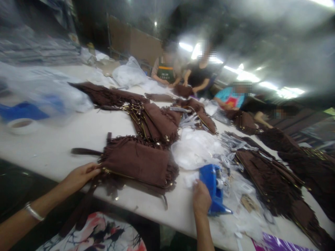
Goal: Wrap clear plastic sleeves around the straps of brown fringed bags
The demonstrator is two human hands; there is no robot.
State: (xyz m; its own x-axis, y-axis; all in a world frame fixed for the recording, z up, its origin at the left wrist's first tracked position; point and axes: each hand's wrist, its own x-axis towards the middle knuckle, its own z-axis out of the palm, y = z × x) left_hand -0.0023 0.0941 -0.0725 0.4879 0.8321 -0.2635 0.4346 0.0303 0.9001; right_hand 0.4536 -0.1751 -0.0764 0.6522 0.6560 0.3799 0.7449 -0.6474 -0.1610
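A brown fringed clutch bag with a gold zip lies near the table's front edge. My left hand is closed on its left end, beside the zip, with a dark strap hanging below. My right hand is curled closed against the left side of a blue tape dispenser. Whatever its fingers hold is hidden; a small white piece shows by the fingertips. Behind the bag, several similar brown bags lean together in a pile.
White plastic wrapping is heaped right of the bag. More brown fringed bags cover the right side. A roll of tape and clear plastic bags lie at left. Several people, one in a dark apron, work across the table.
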